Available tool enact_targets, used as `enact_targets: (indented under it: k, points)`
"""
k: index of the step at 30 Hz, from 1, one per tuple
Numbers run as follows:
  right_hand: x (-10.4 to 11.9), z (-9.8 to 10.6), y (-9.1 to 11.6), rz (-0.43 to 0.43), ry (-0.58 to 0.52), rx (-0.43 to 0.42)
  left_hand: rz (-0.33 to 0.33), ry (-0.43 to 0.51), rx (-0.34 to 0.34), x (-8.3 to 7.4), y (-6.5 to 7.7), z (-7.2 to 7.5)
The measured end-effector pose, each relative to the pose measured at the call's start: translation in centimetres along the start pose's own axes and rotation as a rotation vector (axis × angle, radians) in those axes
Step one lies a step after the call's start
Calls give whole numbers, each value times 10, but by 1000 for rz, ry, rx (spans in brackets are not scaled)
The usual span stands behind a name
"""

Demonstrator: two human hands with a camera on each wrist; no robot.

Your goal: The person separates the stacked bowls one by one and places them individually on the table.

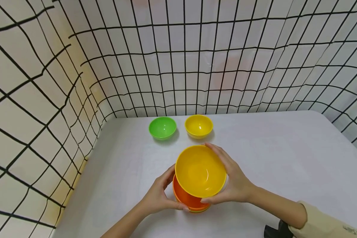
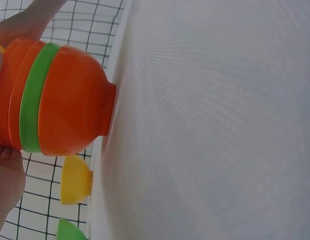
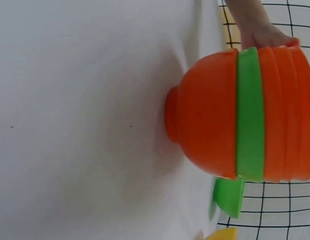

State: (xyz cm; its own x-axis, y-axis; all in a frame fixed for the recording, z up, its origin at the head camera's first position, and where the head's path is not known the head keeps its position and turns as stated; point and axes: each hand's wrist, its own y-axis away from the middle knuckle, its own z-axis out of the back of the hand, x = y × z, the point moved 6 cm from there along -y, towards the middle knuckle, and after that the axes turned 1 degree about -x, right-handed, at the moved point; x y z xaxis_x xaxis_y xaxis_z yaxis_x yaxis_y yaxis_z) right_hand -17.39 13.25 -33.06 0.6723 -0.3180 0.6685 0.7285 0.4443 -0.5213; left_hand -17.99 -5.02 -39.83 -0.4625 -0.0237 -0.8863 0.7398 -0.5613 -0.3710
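Observation:
A large yellow bowl (image 1: 200, 172) is held tilted over a stack of bowls, its inside facing the head camera. My right hand (image 1: 235, 183) grips it by the right side, fingers at the far rim and thumb at the near one. My left hand (image 1: 159, 193) holds the left side of the stack, thumb in front and fingers behind. The top orange bowl (image 1: 185, 195) is partly hidden under the yellow one. In the left wrist view the stack shows an orange bottom bowl (image 2: 70, 102), a green bowl (image 2: 34, 100) above it and more orange rims higher up.
Farther back on the white table (image 1: 270, 148) stand a small green bowl (image 1: 162, 128) and, to its right, a small yellow bowl (image 1: 198, 126). Black netting (image 1: 181, 62) encloses the back and sides. A black object (image 1: 278, 230) shows beside the right sleeve.

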Motion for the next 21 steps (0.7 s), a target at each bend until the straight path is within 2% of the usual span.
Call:
enact_targets:
  k: [9,16,21]
  points:
    - [2,10,-5,-33,-8,-12,10,-1,-2,3,0,0]
    - [0,21,-7,-11,-11,-51,64,36,-2,4,1,0]
    - [-4,30,-7,-49,2,-70,30,8,7,-2,0,-1]
